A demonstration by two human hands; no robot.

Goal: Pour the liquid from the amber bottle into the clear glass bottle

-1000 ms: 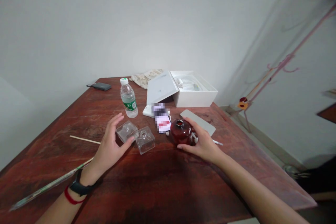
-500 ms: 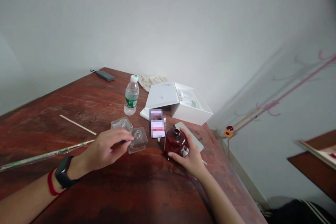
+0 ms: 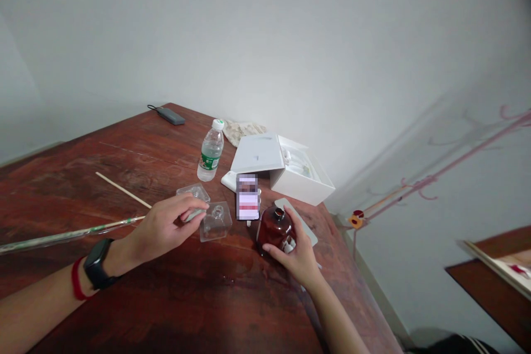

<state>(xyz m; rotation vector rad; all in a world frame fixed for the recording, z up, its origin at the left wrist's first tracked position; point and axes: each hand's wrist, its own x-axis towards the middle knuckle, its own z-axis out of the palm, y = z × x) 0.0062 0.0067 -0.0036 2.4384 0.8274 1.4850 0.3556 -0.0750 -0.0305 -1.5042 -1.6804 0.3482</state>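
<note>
A brown glass bottle (image 3: 272, 228) with an open neck stands on the wooden table (image 3: 232, 298), and my right hand (image 3: 297, 251) is wrapped round its right side. My left hand (image 3: 168, 227), with a black watch at the wrist, hovers over two clear plastic pieces. Its thumb and forefinger are a little apart, with nothing visible held between them. One clear piece (image 3: 215, 229) lies just right of the fingertips; the other (image 3: 194, 192) is behind the hand and partly hidden by it.
A phone (image 3: 248, 199) lies behind the bottle, before an open white box (image 3: 301, 182). A water bottle (image 3: 210, 155) stands further left. Thin wooden sticks (image 3: 122, 189), one group in a wrapper, lie left. A grey device (image 3: 170, 116) is at the back edge.
The thumb and forefinger of my left hand have parted slightly. My right hand keeps its hold on the brown bottle. The camera view has shifted a little.
</note>
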